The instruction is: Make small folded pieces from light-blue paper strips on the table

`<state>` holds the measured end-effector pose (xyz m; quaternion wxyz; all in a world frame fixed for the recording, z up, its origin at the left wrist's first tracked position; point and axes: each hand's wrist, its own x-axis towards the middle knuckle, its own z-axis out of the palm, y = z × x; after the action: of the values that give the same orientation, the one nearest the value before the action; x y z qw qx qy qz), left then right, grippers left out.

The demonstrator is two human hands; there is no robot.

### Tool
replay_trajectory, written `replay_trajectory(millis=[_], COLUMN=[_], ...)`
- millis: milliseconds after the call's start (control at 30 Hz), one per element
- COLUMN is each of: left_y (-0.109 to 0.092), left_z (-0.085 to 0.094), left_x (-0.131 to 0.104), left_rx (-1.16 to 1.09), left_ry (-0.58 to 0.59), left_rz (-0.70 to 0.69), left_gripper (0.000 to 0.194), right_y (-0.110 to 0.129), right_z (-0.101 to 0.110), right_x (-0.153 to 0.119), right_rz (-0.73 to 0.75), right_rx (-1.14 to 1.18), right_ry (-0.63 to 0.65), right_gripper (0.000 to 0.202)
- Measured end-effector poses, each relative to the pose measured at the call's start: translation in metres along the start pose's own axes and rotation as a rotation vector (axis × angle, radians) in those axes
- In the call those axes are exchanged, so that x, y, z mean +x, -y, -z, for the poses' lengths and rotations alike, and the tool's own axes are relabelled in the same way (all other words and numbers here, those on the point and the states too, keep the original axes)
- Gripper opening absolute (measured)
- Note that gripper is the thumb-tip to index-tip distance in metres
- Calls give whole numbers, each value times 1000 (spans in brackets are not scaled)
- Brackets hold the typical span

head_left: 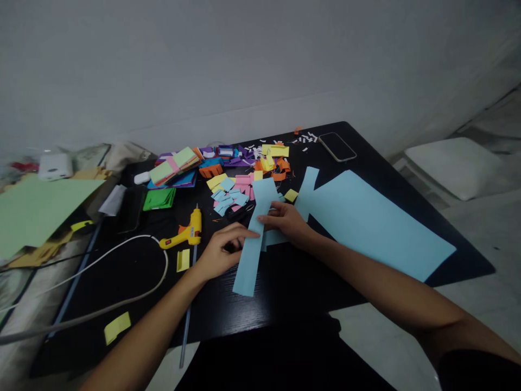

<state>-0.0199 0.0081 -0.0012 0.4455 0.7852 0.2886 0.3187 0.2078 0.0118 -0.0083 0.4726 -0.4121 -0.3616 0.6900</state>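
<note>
Both hands hold a long light-blue paper strip (247, 266) that slants over the black table. My left hand (222, 251) pinches its left edge near the middle, fingers closed. On the strip's right edge, a little higher, my right hand (287, 221) grips it between thumb and fingers. Another blue strip (307, 187) lies beyond my right hand, partly hidden by it. To the right rests a large light-blue sheet (378, 222). Small blue paper pieces (230, 196) are heaped just beyond the hands, beside pink and yellow ones.
A yellow glue gun (190, 231) lies left of my left hand, near a looping white cable (163, 271). A phone (337, 146) rests at the back right of the table (285, 293). Bundled coloured papers (175, 165) and a green sheet (40, 209) are at left; a white stool (445, 165) stands right.
</note>
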Motion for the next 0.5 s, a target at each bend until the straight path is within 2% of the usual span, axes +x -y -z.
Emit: replay_trajectory(millis=[167, 300, 500], left_y=[2, -1, -7], left_z=[1, -1, -6], left_x=[0, 1, 3], left_rx=[-36, -14, -58], left_ry=[21, -67, -106], left_rz=[49, 67, 176], left_gripper=[16, 40, 40], right_y=[2, 2, 4], right_z=[-4, -6, -7], right_x=[-5, -7, -8], right_rz=[29, 89, 144], right_rx=[-48, -105, -114], right_ry=[28, 41, 47], right_gripper=[36, 37, 42])
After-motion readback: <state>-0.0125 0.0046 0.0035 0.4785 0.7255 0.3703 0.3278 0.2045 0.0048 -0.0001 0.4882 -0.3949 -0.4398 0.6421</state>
